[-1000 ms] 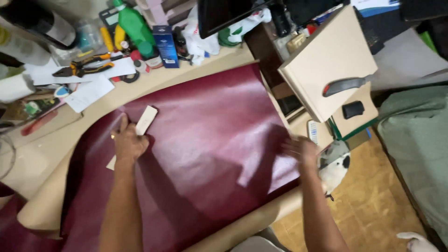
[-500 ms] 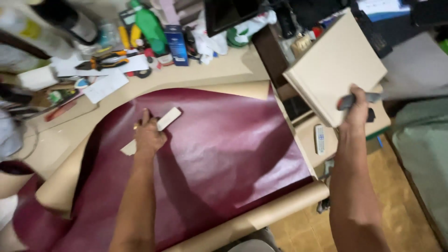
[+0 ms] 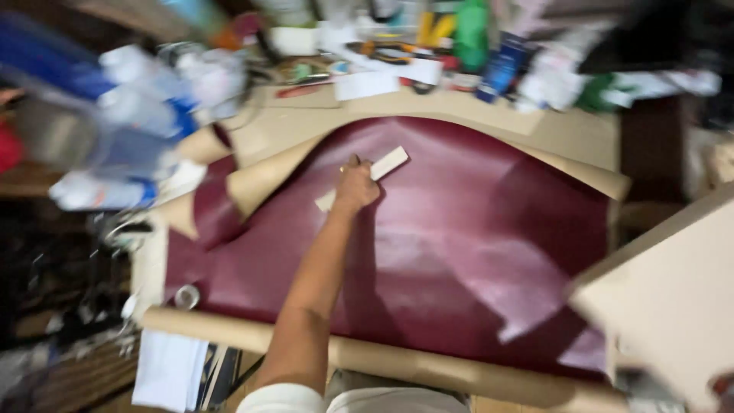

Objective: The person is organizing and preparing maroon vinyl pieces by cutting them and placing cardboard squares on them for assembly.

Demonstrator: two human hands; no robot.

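**Left hand pinning a pale strip to the maroon sheet**

I am pressing my left hand (image 3: 355, 187) down on one flat, pale strip (image 3: 388, 163), a slim cream-coloured piece lying at an angle on the maroon sheet (image 3: 474, 245). My fingers are curled over its middle, so one end is poking out above my knuckles and the other below my wrist. The strip is sitting in the far left part of the sheet, just beside the folded-up corner. I judge that I am holding it flat so that it is bearing on the sheet and keeping that part from lifting.

The one maroon sheet is lying spread over brown backing paper (image 3: 566, 138), which is showing as a tan border along the far edge and as a roll (image 3: 397, 363) along the near edge of the table. At the left corner a flap (image 3: 260, 180) of the sheet is turned over, showing its tan underside.

My right hand is hardly showing: only a blurred sliver at the bottom right corner of the view, and I cannot tell whether it is gripping anything. One large pale board (image 3: 673, 298) is tilting in over the right edge of the sheet, close to that corner.

Along the far edge of the table, clutter is piling up, too blurred to count: a green bottle (image 3: 470, 30), a blue box (image 3: 501, 69), white papers (image 3: 367, 84). Near the left corner one small round tin (image 3: 186, 295) is resting on the sheet.
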